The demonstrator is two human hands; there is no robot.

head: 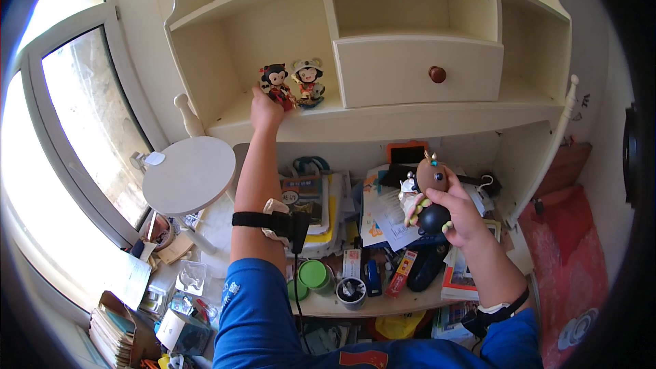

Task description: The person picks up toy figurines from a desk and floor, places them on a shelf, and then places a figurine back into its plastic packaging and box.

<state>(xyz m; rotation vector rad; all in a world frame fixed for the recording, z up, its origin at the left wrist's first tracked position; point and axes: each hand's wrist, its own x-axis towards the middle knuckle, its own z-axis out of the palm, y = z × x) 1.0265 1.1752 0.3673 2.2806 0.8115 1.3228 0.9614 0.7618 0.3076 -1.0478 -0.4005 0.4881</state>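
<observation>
My left hand (267, 108) reaches into the left compartment of the cream shelf unit (256, 125). Its fingers are around the side of a black-haired figurine with red trim (277, 82), which stands on the shelf board. Just right of that one is a second figurine with a pale eared hat (308, 82), upright and facing out. Over the desk, my right hand (458, 210) grips a brown-headed toy figure (431, 177) with small gold antlers. Held together with it are a dark round part (434, 219) and a small white-and-silver figure (409, 189); how they join is hidden.
A drawer with a round brown knob (437, 74) sits right of the figurines. The round white lamp head (189, 174) is close to my left forearm. Books (307, 200), a green-lidded jar (315, 274), a cup (351, 292) and a blue stapler (373, 277) crowd the desk. A cable (297, 297) hangs from my left armband.
</observation>
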